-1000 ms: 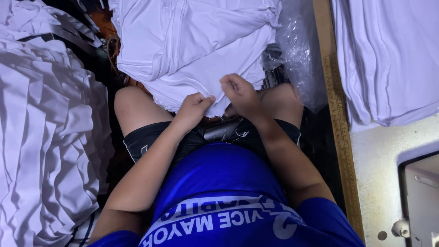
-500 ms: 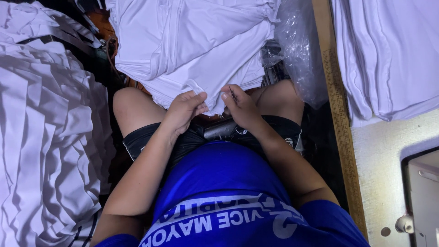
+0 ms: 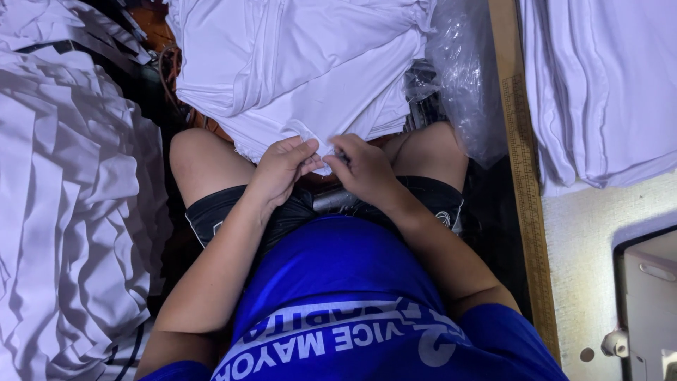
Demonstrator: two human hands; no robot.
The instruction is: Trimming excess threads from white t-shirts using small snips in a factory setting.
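I sit with my knees apart under a stack of folded white garments (image 3: 296, 63). My left hand (image 3: 281, 171) pinches the near corner of the top white piece (image 3: 319, 148) between thumb and fingers. My right hand (image 3: 363, 169) grips the same corner from the right, fingertips almost touching the left ones. Both hands hover over my lap, just in front of the pile's lower edge. A small dark object lies on my black shorts below the hands; I cannot tell what it is.
A big heap of white fabric pieces (image 3: 63, 212) fills the left side. Crumpled clear plastic (image 3: 462, 77) lies right of the stack. A wooden table edge (image 3: 525, 176) runs down the right, with more folded white cloth (image 3: 599, 85) and a sewing machine part (image 3: 645, 296) on it.
Both hands have drawn closer together on the corner of the white piece, the right hand shifting slightly left and down. The pile looks the same.
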